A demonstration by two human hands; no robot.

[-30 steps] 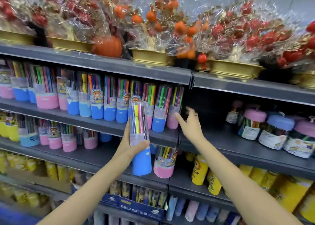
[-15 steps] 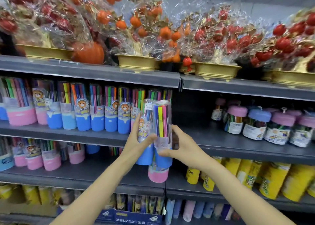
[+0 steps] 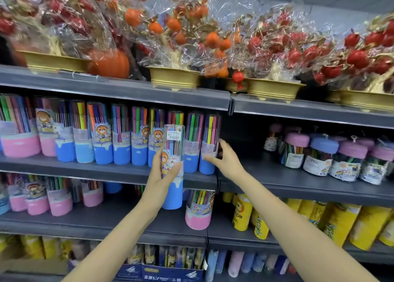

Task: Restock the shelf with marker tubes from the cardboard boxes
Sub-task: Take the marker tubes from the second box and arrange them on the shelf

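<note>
Grey metal shelving (image 3: 119,94) in several tiers fills the view; the top tier carries gold planters (image 3: 173,76) of red and orange artificial fruit wrapped in clear film, with an orange pumpkin (image 3: 108,63) between two of them; the second tier (image 3: 96,170) carries a row of marker tubes (image 3: 121,138) standing upright, clear above and blue or pink at the base, ending at the divider between the two bays; to the right of the divider, on the same level, stand squat jars with pink and blue lids (image 3: 324,153), well apart from the row; the tier below holds shorter pink-based tubs (image 3: 59,196) on the left, one pink-based tube (image 3: 198,209) near the divider, and yellow canisters (image 3: 242,213) on the right; the lowest tier is blurred. Left hand (image 3: 162,177): its grip is wrapped round a blue-based marker tube (image 3: 173,166), held upright in front of the second-tier row and off the shelf. Right hand (image 3: 223,155): fingers curled about the last tube in the row (image 3: 210,145), thumb on its front, fingers behind it; this tube stands on the shelf, just beside its neighbour.
</note>
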